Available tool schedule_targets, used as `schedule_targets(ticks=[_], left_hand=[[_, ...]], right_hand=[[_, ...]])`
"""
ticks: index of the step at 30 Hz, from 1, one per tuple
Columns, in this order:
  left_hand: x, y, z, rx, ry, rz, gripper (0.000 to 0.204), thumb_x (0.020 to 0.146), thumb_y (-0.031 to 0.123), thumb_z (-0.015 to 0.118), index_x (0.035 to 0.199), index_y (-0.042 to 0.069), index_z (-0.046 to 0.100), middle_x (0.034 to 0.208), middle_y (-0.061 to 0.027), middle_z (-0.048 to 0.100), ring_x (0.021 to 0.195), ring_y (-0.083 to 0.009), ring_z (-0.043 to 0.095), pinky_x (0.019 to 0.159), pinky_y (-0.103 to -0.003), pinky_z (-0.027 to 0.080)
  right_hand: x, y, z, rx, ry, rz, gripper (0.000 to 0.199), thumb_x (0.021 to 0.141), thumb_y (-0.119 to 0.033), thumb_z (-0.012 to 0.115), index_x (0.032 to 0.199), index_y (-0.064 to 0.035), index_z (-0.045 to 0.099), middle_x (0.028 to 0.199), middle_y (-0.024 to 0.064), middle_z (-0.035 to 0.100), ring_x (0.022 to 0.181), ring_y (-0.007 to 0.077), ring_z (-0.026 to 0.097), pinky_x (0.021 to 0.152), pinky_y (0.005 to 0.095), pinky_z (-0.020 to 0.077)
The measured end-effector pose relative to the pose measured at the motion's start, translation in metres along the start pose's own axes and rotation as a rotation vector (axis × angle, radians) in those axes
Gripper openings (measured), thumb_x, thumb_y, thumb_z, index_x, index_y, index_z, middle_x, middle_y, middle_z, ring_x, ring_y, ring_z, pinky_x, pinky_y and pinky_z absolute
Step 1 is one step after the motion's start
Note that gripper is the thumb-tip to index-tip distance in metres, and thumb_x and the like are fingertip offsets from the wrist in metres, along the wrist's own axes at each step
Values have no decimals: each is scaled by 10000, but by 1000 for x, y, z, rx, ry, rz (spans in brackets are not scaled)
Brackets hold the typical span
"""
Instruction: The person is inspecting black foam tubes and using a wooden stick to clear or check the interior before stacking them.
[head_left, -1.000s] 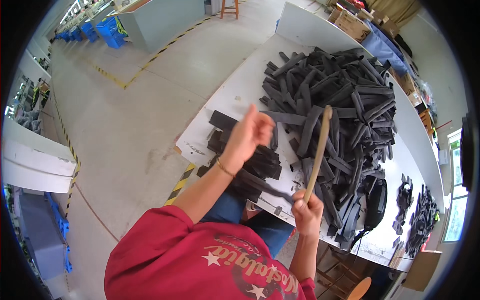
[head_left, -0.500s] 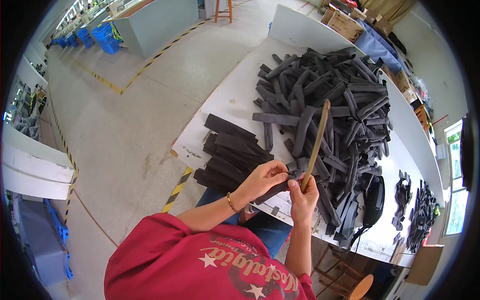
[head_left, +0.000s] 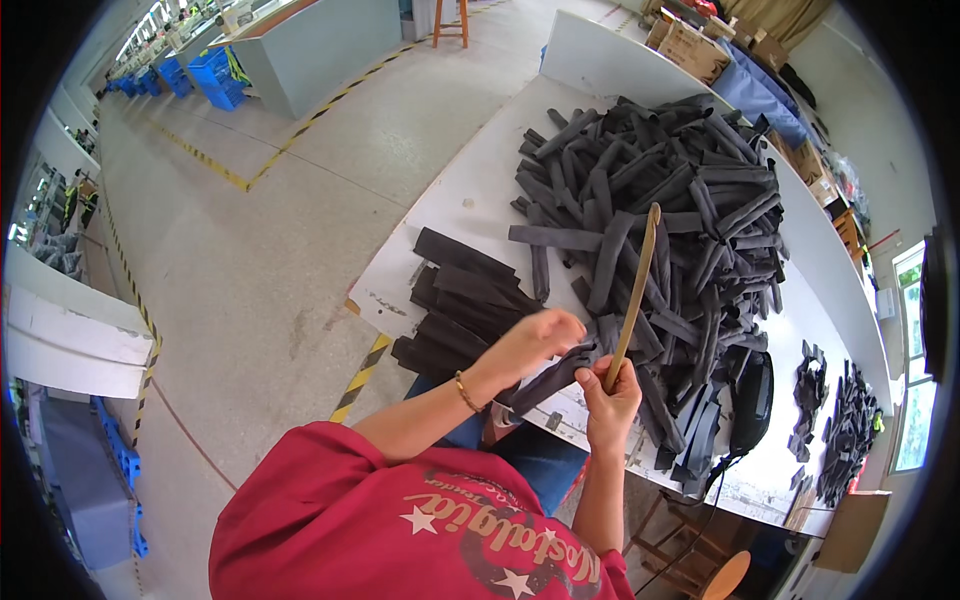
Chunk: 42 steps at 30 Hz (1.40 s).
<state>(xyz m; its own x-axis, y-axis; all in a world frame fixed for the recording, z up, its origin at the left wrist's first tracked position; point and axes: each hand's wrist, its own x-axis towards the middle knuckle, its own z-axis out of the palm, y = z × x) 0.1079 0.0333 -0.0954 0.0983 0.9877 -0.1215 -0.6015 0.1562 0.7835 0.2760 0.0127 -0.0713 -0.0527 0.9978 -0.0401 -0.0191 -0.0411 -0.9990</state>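
Note:
My right hand (head_left: 611,392) is closed round the lower end of a slim, light-brown wooden stick (head_left: 636,290), which points up and away with a notched tip. The same hand's thumb pinches the end of a dark fabric tube (head_left: 548,384), which slants down to the left over the table edge. My left hand (head_left: 541,340) hovers just above the tube, its fingers bent and blurred; whether anything is in them does not show. Left of it lie several flat dark fabric strips (head_left: 460,290) in a loose stack. Beyond the stick rises a big heap of dark grey fabric tubes (head_left: 660,180).
The white table (head_left: 440,195) has a raised board (head_left: 620,58) along its back. A black pouch-like object (head_left: 752,405) with a cord lies on the right, with more dark pieces (head_left: 848,430) farther off. A wooden stool (head_left: 722,575) stands below the table's front edge.
My left hand has come off the tube's end, rising slightly up and to the left. My right hand keeps the stick and tube in nearly the same place.

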Motion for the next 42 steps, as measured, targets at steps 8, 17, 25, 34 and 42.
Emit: schedule_targets(ticks=[8,17,25,34,42], left_hand=[[10,3,8,-230,363,-79,312,957,261,525,749,33,570,736,-29,595,701,-89,562,652,-227,477],[31,32,-77,974,197,467,180,856,200,642,820,24,630,799,-62,620,726,-187,585,676,-287,475],[92,12,-95,1615,-420,276,98,784,167,640,805,74,664,818,-67,619,843,-252,569,816,-340,443],[100,7,-101,1487,-334,316,104,780,143,640,744,47,620,805,-86,605,843,-273,565,841,-354,437],[93,26,-95,1356,-346,337,125,809,163,652,763,50,627,845,-68,610,860,-247,547,897,-333,397]], right_hand=[[8,-2,10,-35,-42,-53,198,812,-34,718,856,-52,525,709,-51,509,580,16,396,504,173,307],[117,-71,-17,-483,273,-493,157,938,-142,568,1026,-17,606,707,-51,473,573,19,349,498,179,263],[54,3,-47,-484,-74,-103,231,959,-113,478,1140,17,537,657,-4,498,574,46,399,522,204,314],[11,10,-102,-657,-230,60,208,909,-97,541,1062,29,605,609,52,593,564,79,503,550,240,410],[12,8,-104,-678,-316,57,210,900,-104,558,1052,26,620,603,66,608,545,92,517,543,247,416]])
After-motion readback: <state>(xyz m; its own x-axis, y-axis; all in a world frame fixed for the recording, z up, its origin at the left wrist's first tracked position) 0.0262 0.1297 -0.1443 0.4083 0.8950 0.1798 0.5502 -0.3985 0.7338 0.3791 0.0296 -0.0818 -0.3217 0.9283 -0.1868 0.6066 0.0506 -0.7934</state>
